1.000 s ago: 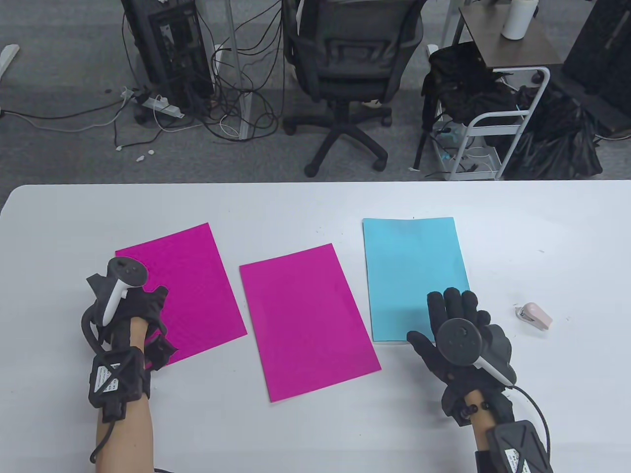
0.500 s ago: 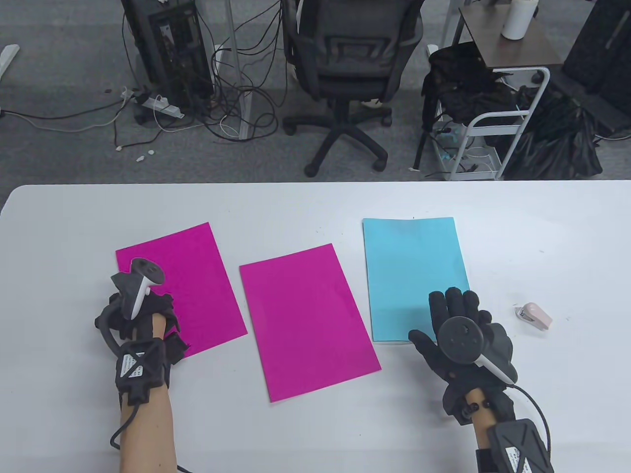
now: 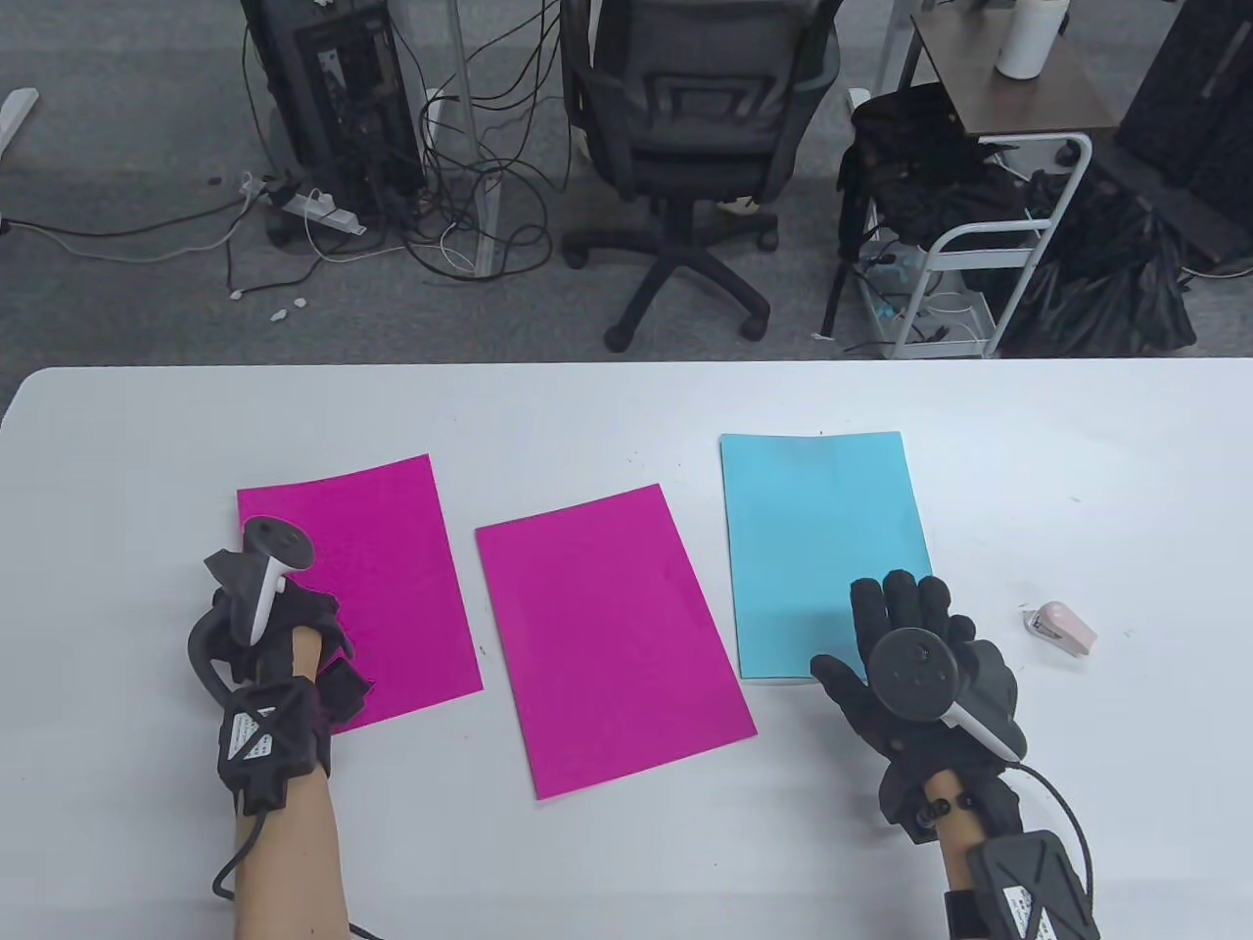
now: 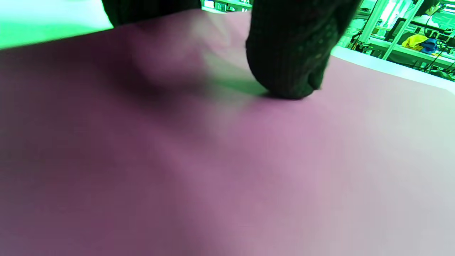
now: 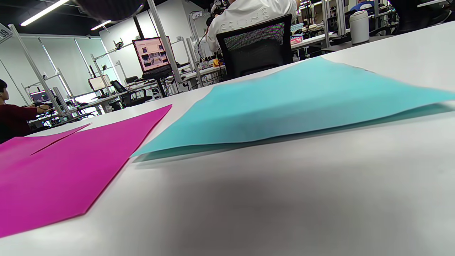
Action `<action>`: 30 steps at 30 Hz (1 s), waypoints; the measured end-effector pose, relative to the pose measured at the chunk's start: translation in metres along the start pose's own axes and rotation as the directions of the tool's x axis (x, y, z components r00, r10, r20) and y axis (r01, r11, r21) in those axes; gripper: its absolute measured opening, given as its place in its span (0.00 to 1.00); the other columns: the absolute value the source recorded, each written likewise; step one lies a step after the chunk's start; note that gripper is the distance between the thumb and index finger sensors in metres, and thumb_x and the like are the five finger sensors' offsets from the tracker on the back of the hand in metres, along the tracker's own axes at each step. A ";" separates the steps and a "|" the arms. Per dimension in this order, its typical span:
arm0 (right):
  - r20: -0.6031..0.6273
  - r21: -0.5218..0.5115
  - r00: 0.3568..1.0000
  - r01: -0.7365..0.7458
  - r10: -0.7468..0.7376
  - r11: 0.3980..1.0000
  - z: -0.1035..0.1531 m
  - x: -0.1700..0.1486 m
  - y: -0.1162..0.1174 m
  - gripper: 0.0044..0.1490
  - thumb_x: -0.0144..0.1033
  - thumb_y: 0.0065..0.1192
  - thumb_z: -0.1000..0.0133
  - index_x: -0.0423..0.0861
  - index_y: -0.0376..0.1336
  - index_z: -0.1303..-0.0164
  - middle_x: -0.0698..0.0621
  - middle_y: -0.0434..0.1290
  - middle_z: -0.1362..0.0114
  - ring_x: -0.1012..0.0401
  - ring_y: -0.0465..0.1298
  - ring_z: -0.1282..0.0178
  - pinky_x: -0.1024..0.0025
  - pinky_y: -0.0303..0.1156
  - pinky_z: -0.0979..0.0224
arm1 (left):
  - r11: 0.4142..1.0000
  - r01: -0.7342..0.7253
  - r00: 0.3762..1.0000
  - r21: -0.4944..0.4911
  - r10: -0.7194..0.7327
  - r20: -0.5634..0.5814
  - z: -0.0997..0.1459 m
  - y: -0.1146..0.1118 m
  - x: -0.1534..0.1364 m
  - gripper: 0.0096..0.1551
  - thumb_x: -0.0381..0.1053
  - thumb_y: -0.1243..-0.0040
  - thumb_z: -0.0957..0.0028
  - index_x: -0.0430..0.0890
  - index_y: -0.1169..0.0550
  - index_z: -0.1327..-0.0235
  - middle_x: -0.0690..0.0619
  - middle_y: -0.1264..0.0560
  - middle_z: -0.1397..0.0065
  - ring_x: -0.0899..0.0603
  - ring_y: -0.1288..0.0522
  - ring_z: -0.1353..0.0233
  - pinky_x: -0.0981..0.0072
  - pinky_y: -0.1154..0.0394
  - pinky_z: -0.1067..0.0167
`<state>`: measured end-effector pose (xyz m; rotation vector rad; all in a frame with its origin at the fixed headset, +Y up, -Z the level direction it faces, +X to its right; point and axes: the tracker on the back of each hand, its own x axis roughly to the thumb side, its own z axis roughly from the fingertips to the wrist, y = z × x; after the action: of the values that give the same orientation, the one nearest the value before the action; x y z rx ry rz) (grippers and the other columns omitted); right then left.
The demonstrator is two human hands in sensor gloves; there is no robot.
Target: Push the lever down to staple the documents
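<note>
A small pink stapler (image 3: 1062, 627) lies on the white table (image 3: 626, 411) at the right, apart from both hands. Three sheets lie in a row: a left magenta sheet (image 3: 382, 568), a middle magenta sheet (image 3: 607, 636) and a blue sheet (image 3: 817, 529). My left hand (image 3: 284, 627) holds the left magenta sheet's near left corner. In the left wrist view a fingertip (image 4: 291, 71) presses on that sheet (image 4: 227, 170). My right hand (image 3: 910, 636) lies flat with its fingers spread on the blue sheet's near right corner. The blue sheet's edge (image 5: 291, 106) stands slightly off the table.
An office chair (image 3: 685, 127), cables, a computer tower (image 3: 333, 88) and a white cart (image 3: 979, 264) stand on the floor beyond the table's far edge. Bare table lies between the sheets and the near edge.
My left hand has moved right and a little nearer. The left magenta sheet has turned slightly clockwise with it. The right hand, the other sheets and the stapler have not moved.
</note>
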<state>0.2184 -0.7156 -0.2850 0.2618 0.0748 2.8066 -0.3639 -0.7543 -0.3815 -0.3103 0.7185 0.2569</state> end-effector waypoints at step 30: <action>-0.298 0.278 0.926 -0.147 0.231 0.949 -0.083 -0.038 0.025 0.54 0.56 0.42 0.40 0.34 0.34 0.16 0.26 0.32 0.17 0.25 0.35 0.21 0.24 0.39 0.26 | 0.959 -0.195 0.979 -0.206 0.203 0.021 0.022 0.041 -0.054 0.20 0.47 0.34 0.38 0.44 0.20 0.35 0.36 0.19 0.32 0.31 0.18 0.37 0.26 0.25 0.41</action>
<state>0.2304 -0.7533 -0.3712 -0.1548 0.5114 3.0050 -0.4033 -0.7154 -0.3374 -0.4258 0.6833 0.5291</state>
